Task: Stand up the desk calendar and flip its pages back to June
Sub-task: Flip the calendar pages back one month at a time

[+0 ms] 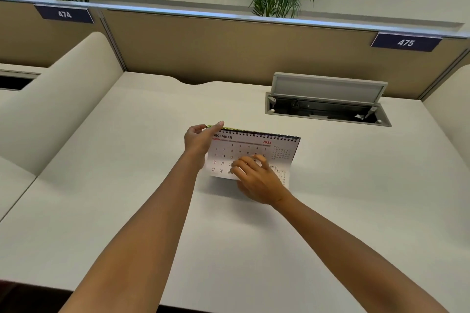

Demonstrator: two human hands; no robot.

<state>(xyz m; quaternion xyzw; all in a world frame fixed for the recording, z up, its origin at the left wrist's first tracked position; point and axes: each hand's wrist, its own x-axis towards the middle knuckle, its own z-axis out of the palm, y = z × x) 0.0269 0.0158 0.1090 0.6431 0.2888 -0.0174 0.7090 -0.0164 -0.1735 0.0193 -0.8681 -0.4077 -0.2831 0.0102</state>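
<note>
Right hand (pixel 256 180) curled under the front page's lower edge of the white spiral-bound desk calendar (pixel 251 154), propped mid white desk (pixel 127 185), showing December; left hand (pixel 199 141) pinching its wire-bound top corner; best lifting one sheet, steadying binding.

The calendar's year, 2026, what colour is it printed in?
Red, on the calendar, clearest in the head view.

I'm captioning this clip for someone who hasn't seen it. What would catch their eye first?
Mid-desk, a spiral-bound desk calendar showing December 2026, held by two bare hands: the left hand pinches its top left corner, the right hand lies over the page's lower part. Behind it to the right, an open cable hatch in the white desk.
</note>
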